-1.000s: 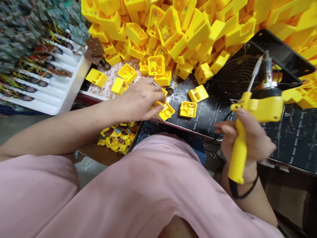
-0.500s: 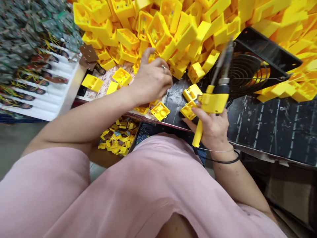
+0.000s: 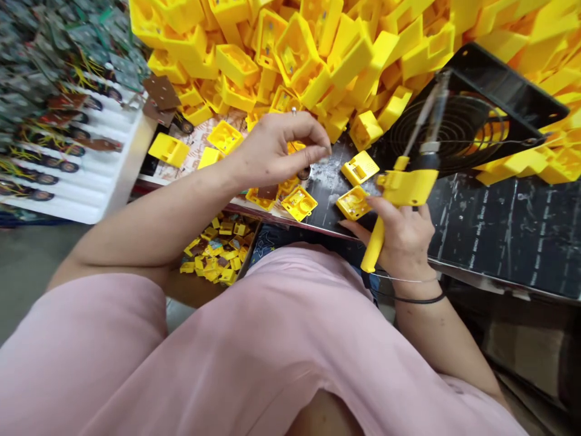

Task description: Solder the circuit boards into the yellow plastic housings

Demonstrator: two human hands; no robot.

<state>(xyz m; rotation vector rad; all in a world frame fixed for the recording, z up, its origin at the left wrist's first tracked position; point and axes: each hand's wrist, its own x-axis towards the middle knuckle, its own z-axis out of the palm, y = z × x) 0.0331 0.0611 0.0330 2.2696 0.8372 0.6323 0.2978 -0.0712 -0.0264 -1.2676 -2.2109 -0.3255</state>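
My left hand [image 3: 281, 148] hovers over the left part of the bench, thumb and index finger drawn together in a pinch; whatever may lie between the tips is too small to make out. In my right hand [image 3: 403, 239] is a soldering gun [image 3: 408, 188] with a yellow body and handle, its blurred metal tip pointing up and away. Just left of that hand lie an open yellow plastic case [image 3: 354, 203] and a second yellow case [image 3: 360, 168]. Another open case [image 3: 298, 203] rests at the bench edge below my left hand.
A tall heap of yellow cases [image 3: 290, 54] fills the back. A black fan [image 3: 508, 79] stands at the right, behind the soldering gun. On the left, a white foam tray [image 3: 100, 175] carries wired parts. Under the bench edge sits a box [image 3: 190, 287] of yellow pieces.
My left hand has come away from the heap, moving right and toward me, its fingers now pinched. My right hand still holds the soldering gun, shifted slightly right in view.
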